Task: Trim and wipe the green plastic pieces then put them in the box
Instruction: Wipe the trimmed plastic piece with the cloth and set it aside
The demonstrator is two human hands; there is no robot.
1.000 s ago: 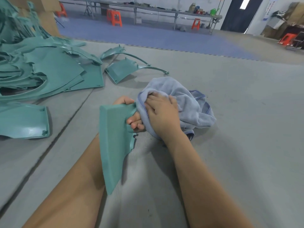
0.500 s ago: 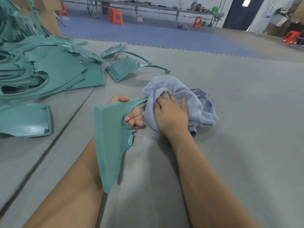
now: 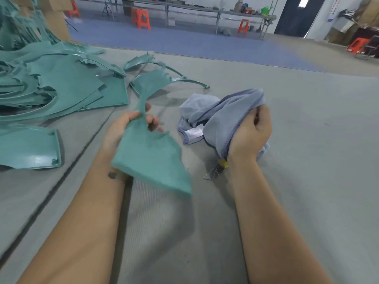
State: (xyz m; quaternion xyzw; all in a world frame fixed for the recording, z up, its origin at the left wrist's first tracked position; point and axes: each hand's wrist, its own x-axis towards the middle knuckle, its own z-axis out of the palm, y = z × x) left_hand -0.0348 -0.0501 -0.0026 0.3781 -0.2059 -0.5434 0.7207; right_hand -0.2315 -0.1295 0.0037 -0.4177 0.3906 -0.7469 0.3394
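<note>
Separately, hands (image 3: 131,128) (image 3: 249,136): matte, curved green plastic piece (image 3: 151,158); soft, bunched blue cloth (image 3: 223,117).

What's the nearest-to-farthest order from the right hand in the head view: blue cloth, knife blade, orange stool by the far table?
From the right hand:
1. Blue cloth, gripped in it.
2. Knife blade, just below the wrist on the mat.
3. Orange stool, far back by the long table.
</note>
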